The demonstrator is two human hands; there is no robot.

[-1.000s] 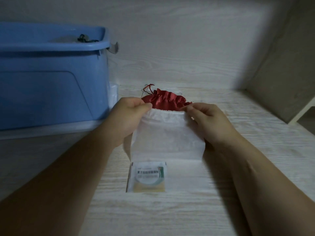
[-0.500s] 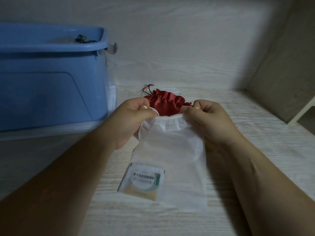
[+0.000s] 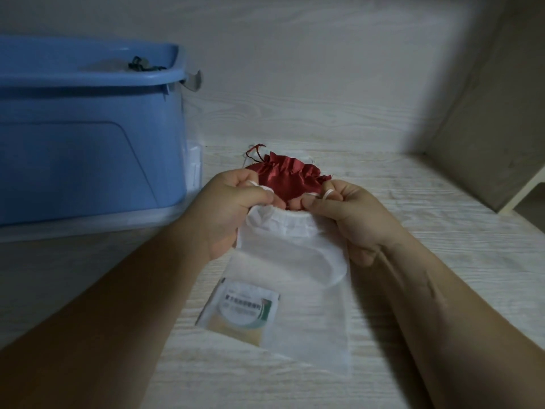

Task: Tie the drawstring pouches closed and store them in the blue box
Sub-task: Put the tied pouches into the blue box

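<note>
Although the flat printed sachet (image 3: pixel 241 314) inside the translucent white fabric drawstring pouch (image 3: pixel 292 261) carries a label, its line of dark characters is too blurred to read. You can make out only a pale round panel, a green arc along its right edge and a tan lower band.

Your left hand (image 3: pixel 233 208) is clamped on the left side of the pouch's gathered mouth. Its fingers are curled and a loop of white cord (image 3: pixel 264 188) is pinched at the fingertips. Your right hand (image 3: pixel 354 214) is clamped on the right side of the same mouth in the same way, with a second cord loop showing at its fingertips. The two hands are apart, with the puckered mouth of the pouch between them.

The white pouch lies on the pale wood-grain worktop (image 3: pixel 442 231), directly in front of you. Its long axis runs from you towards the back wall, mouth at the far end, closed bottom nearest you. The sachet sits in the near left corner, tilted.

A dark red satin drawstring pouch (image 3: pixel 287 180) lies on the worktop just beyond your hands, with its red cord at its far left. The large blue plastic box (image 3: pixel 88 143) stands on the worktop to the left, near your left hand. Its top is open, and a small dark item (image 3: pixel 141 64) shows inside it, at the rim.
</note>
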